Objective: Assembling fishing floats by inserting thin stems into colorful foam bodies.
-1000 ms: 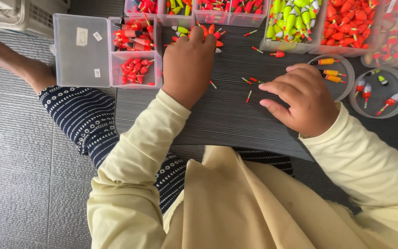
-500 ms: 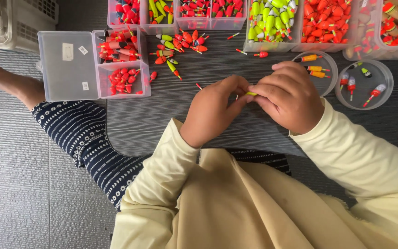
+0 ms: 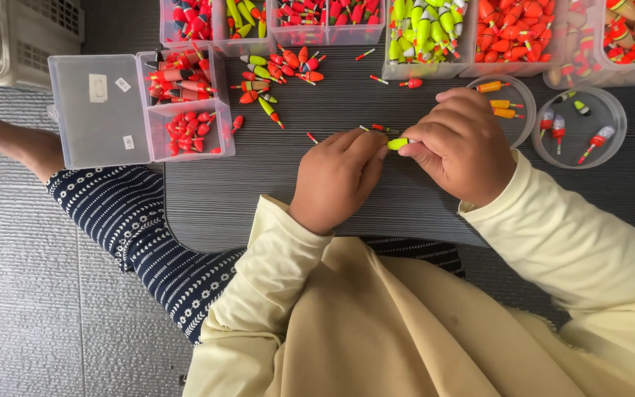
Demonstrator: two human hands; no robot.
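Both hands now met at mid-table (image 3: 244, 198): left hand (image 3: 336, 180), drawn back from the loose floats (image 3: 281, 66), and right hand (image 3: 461, 147) pinch one yellow-green float (image 3: 398, 143) between fingertips. Picking judged done; fitting work under way.

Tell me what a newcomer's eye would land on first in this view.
First, the left hand and right hand meeting at the middle of the dark ribbed table, both pinching a small yellow-green plastic fishing float. Next, the row of clear plastic bins along the far edge, packed with red, orange and yellow-green floats. At left, an open clear plastic compartment box holds more red floats.
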